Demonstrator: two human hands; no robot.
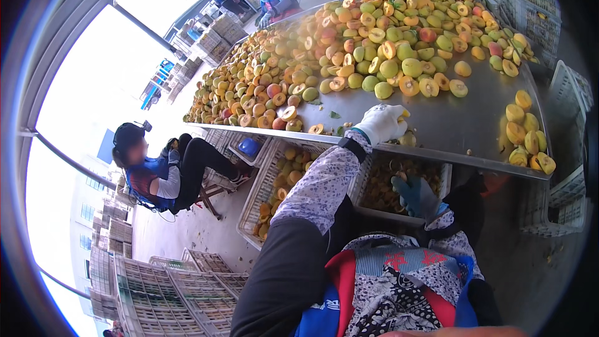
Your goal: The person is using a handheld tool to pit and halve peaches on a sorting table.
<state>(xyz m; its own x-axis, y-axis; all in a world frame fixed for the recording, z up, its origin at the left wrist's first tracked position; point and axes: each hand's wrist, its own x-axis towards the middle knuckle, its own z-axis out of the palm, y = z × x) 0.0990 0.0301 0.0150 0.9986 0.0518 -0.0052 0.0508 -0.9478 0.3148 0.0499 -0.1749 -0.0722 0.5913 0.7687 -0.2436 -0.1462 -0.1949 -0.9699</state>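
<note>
My left hand (381,124), in a white knit glove, is over the front edge of the metal table (449,126). Something yellowish shows at its fingertips; whether it is fruit or part of the glove is unclear. Just below it, a yellow-green peach piece (407,139) lies at the edge. My right hand (416,196), in a blue-grey glove, is lower, above a crate (445,182) of dark scraps. Its fingers are closed around what looks like a small looped metal tool (400,168). Halved and whole peaches (388,68) are heaped across the table.
A small group of peach halves (515,132) lies at the table's right end. Under the table stands a plastic crate of peaches (252,210). One person sits on a stool at left; others are beyond the table. Stacked crates (159,299) stand lower left, more at right.
</note>
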